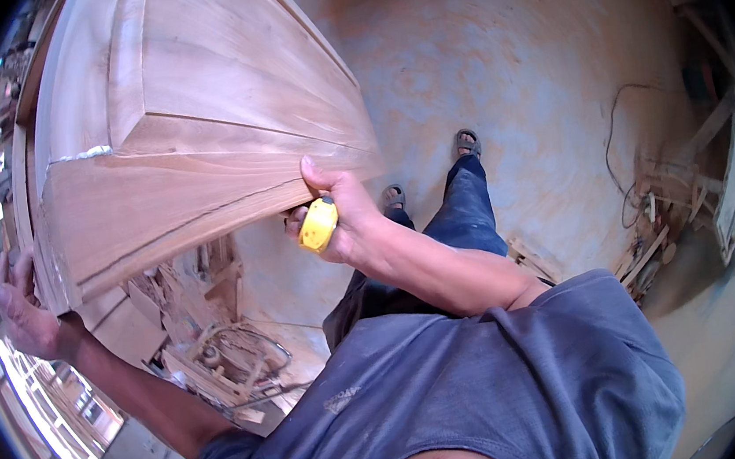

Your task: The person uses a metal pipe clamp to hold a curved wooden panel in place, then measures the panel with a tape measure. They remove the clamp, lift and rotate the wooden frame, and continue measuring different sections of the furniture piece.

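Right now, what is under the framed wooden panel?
Wood scraps show on the floor past its near edge, where the right hand holds a yellow tape measure. The panel covers whatever lies directly underneath.

The panel (229, 75) is bare wood, smooth, with visible grain and a faint sheen. The tape measure (318, 225) looks like hard plastic, slightly glossy. The shirt (488, 377) is matt, creased cloth; the trousers (461, 207) are cloth too. The floor (501, 57) looks hard, mottled and dusty.
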